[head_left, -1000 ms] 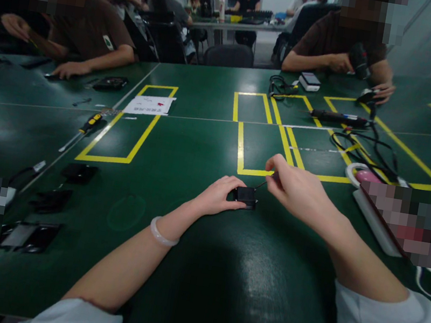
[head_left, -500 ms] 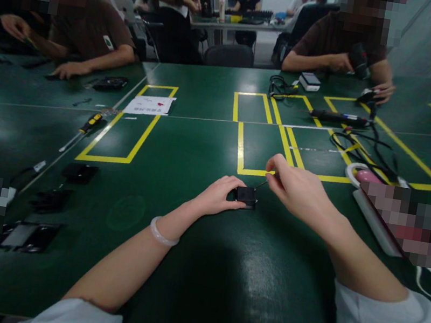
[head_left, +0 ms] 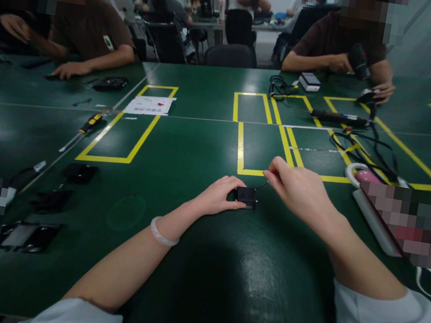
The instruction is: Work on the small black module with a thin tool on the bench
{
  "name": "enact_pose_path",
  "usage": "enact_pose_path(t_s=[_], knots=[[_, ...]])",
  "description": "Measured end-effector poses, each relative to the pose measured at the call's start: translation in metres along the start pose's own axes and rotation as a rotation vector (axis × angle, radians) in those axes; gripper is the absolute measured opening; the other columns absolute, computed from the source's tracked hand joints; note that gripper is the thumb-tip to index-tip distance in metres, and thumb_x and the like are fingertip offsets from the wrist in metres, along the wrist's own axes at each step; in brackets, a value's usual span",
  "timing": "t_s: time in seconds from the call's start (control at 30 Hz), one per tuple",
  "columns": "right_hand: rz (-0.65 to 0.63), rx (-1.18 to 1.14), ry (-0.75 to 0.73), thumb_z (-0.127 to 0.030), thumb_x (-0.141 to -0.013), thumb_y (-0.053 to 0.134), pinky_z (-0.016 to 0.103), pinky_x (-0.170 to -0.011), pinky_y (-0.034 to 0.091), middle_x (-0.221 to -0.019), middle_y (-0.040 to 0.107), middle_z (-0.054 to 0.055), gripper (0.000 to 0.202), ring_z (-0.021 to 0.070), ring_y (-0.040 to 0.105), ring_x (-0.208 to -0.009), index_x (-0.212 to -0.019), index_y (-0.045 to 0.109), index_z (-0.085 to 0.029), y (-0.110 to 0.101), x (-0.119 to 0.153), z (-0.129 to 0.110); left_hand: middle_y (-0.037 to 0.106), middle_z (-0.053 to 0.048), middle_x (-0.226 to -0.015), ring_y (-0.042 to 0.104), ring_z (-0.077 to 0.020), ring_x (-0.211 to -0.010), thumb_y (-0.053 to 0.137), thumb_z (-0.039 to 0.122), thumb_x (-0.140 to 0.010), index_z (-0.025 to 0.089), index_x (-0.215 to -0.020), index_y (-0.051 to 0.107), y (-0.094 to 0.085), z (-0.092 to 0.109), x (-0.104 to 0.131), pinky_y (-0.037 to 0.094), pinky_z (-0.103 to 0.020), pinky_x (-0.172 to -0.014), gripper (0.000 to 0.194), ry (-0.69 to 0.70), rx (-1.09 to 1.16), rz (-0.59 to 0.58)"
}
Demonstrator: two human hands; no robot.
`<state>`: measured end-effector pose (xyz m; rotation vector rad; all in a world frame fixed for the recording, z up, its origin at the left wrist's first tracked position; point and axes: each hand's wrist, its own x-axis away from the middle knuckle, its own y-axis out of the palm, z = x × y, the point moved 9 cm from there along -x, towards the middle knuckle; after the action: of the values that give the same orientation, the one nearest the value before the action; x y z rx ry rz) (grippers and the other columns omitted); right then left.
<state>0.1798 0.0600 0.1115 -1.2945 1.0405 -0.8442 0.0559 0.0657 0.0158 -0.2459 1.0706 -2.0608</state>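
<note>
My left hand (head_left: 218, 196) lies on the table with thumb and fingers closed round the left side of a small black block-shaped part (head_left: 246, 196). Small shiny screw-like bits stick out at the part's right side. My right hand (head_left: 297, 188) pinches a thin dark rod-like tool (head_left: 262, 186), which slants down to the part's upper right corner. The fingers hide the tool's upper end, so its exact kind does not show.
A yellow-black screwdriver (head_left: 91, 123) and several black parts (head_left: 30, 236) lie to the left. Yellow tape (head_left: 243, 149) marks the green table. At right are a corded pen-shaped tool (head_left: 339, 118), cables and a pink-topped item (head_left: 368, 176). Co-workers sit opposite; one holds a power tool (head_left: 359, 61).
My right fingers have shifted slightly and curled closer on the thin tool. My left hand and the black part stay put. In the background, a standing person has moved to the right.
</note>
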Motion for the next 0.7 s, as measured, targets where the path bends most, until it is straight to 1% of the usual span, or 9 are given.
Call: enact_pose_path(t_s=[0.1, 0.17, 0.3, 0.37, 0.5, 0.6, 0.7], knots=[[0.009, -0.009, -0.015, -0.038, -0.097, 0.033, 0.027, -0.052, 0.022, -0.073, 0.067, 0.004, 0.025, 0.0201, 0.061, -0.063, -0.098, 0.052, -0.020, 0.0004, 0.0003, -0.0013, 0.061, -0.007, -0.113, 0.055, -0.0234, -0.105, 0.064, 0.044, -0.085, 0.022, -0.116, 0.057, 0.0002, -0.0002, 0.0002, 0.043, -0.035, -0.091, 0.040, -0.003, 0.000, 0.000], [0.016, -0.045, -0.037, -0.034, -0.096, 0.032, 0.027, -0.051, 0.023, -0.075, 0.067, 0.004, 0.023, 0.0193, 0.060, -0.063, -0.101, 0.050, -0.020, 0.0008, 0.0009, -0.0026, 0.061, -0.007, -0.114, 0.055, -0.0233, -0.105, 0.064, 0.044, -0.085, 0.022, -0.116, 0.057, 0.0003, -0.0007, 0.0003, 0.043, -0.035, -0.091, 0.039, -0.009, -0.004, -0.001], [0.044, -0.111, -0.059, -0.030, -0.094, 0.036, 0.027, -0.053, 0.026, -0.081, 0.068, 0.003, 0.020, 0.0183, 0.060, -0.065, -0.107, 0.046, -0.020, -0.0014, 0.0022, -0.0041, 0.060, -0.007, -0.114, 0.054, -0.0239, -0.107, 0.063, 0.045, -0.085, 0.021, -0.115, 0.057, 0.0009, -0.0011, 0.0003, 0.043, -0.036, -0.093, 0.039, -0.015, -0.006, -0.013], [0.040, -0.113, -0.051, -0.032, -0.093, 0.037, 0.028, -0.053, 0.026, -0.080, 0.068, 0.003, 0.020, 0.0189, 0.061, -0.066, -0.106, 0.047, -0.020, -0.0022, 0.0022, -0.0039, 0.060, -0.007, -0.114, 0.054, -0.0239, -0.107, 0.063, 0.045, -0.085, 0.021, -0.115, 0.056, 0.0010, -0.0009, 0.0002, 0.043, -0.036, -0.093, 0.039, -0.011, -0.003, -0.013], [-0.005, -0.056, -0.026, -0.039, -0.096, 0.035, 0.028, -0.053, 0.024, -0.074, 0.067, 0.003, 0.024, 0.0216, 0.062, -0.067, -0.099, 0.050, -0.020, 0.0002, 0.0011, -0.0025, 0.061, -0.007, -0.113, 0.054, -0.0235, -0.105, 0.063, 0.045, -0.085, 0.021, -0.115, 0.056, 0.0013, -0.0011, -0.0001, 0.043, -0.035, -0.091, 0.039, -0.007, -0.011, -0.008], [-0.011, -0.068, -0.031, -0.034, -0.096, 0.033, 0.028, -0.053, 0.025, -0.074, 0.067, 0.003, 0.023, 0.0212, 0.062, -0.065, -0.104, 0.049, -0.019, 0.0009, 0.0016, -0.0028, 0.061, -0.007, -0.112, 0.055, -0.0232, -0.104, 0.063, 0.045, -0.085, 0.020, -0.115, 0.057, 0.0016, -0.0006, -0.0001, 0.043, -0.035, -0.091, 0.039, -0.006, -0.013, -0.008], [0.021, -0.114, -0.044, -0.029, -0.093, 0.036, 0.028, -0.054, 0.026, -0.080, 0.068, 0.003, 0.022, 0.0202, 0.062, -0.067, -0.109, 0.046, -0.019, -0.0018, 0.0030, -0.0042, 0.061, -0.007, -0.113, 0.055, -0.0230, -0.104, 0.064, 0.044, -0.085, 0.020, -0.114, 0.057, 0.0010, -0.0001, -0.0002, 0.043, -0.035, -0.092, 0.039, -0.008, -0.013, -0.004]])
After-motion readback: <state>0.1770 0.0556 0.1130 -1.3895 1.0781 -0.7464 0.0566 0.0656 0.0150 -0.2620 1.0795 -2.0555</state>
